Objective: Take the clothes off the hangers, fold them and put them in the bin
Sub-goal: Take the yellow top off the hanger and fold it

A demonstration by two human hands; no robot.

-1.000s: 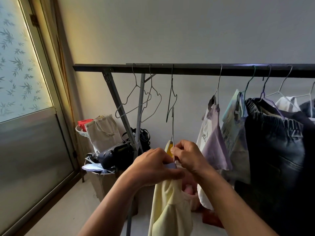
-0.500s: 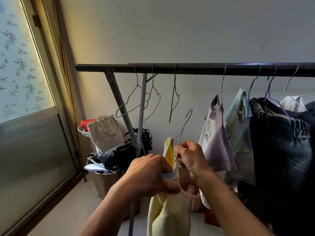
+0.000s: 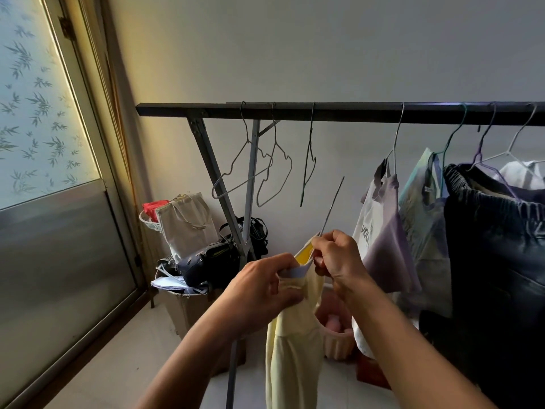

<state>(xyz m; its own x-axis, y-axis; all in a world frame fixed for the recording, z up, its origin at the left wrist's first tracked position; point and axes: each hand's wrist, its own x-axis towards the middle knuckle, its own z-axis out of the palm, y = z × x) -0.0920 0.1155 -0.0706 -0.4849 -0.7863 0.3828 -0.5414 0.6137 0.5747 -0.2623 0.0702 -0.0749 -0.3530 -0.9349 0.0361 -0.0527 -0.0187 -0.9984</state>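
Note:
A pale yellow garment [image 3: 295,343] hangs down in front of me, off the rail. My left hand [image 3: 265,286] grips its collar with curled fingers. My right hand [image 3: 336,258] holds a thin wire hanger [image 3: 331,206] that sticks up and right from the collar. The dark rail [image 3: 324,111] carries three bare wire hangers [image 3: 274,172] on the left. To the right hang a lilac-and-white top [image 3: 383,231], a pale green garment [image 3: 421,208] and dark trousers [image 3: 495,237]. A pink bin [image 3: 339,338] stands on the floor behind the yellow garment.
A cardboard box [image 3: 182,308] piled with a canvas tote [image 3: 185,222] and black bags [image 3: 212,261] stands by the rack's slanted leg [image 3: 215,172]. A frosted door [image 3: 44,143] fills the left side. Bare tiled floor [image 3: 118,364] lies bottom left.
The hanger with the yellow garment has come off the rail and been lowered; its hook now tilts up to the right as my right hand draws it out of the collar.

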